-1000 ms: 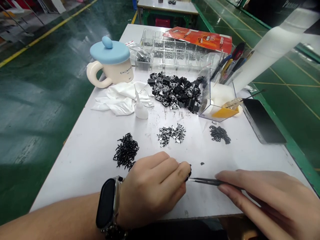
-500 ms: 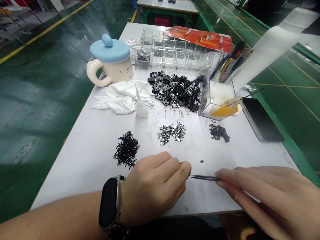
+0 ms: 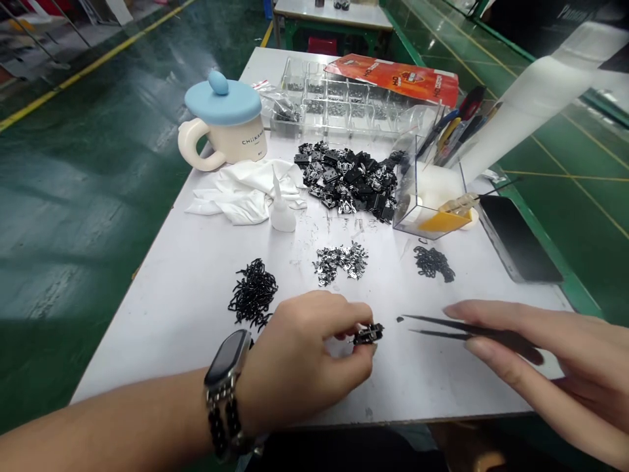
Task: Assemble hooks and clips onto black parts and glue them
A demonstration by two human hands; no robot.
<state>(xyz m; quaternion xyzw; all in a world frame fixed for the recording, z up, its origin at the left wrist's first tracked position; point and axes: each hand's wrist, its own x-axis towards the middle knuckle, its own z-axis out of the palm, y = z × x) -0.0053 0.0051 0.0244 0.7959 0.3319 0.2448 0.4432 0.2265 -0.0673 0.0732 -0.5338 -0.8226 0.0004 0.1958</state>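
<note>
Between thumb and fingertips, my left hand (image 3: 314, 354) grips a small black part (image 3: 368, 334) with metal bits, above the front of the white table. My right hand (image 3: 550, 360) holds dark tweezers (image 3: 484, 333), whose tips are apart and point left. One tip is beside a tiny dark piece (image 3: 400, 319) on the table. Behind the hands lie a pile of black curved pieces (image 3: 253, 292), a pile of small silver pieces (image 3: 340, 263) and a pile of small dark loops (image 3: 434, 263). Farther back is a heap of black parts with metal clips (image 3: 346, 176).
A lidded mug (image 3: 236, 141), a white cloth (image 3: 236, 193) and a small squeeze bottle (image 3: 282, 213) stand or lie back left. At right are a clear tool holder (image 3: 427, 196), a white bottle (image 3: 531, 98) and a phone (image 3: 521, 239). A compartment tray (image 3: 344, 121) is behind.
My left hand has turned, bringing the black part into view. The tweezers have drawn away to the right from my left hand, and their tips have spread. The view has shifted slightly.
</note>
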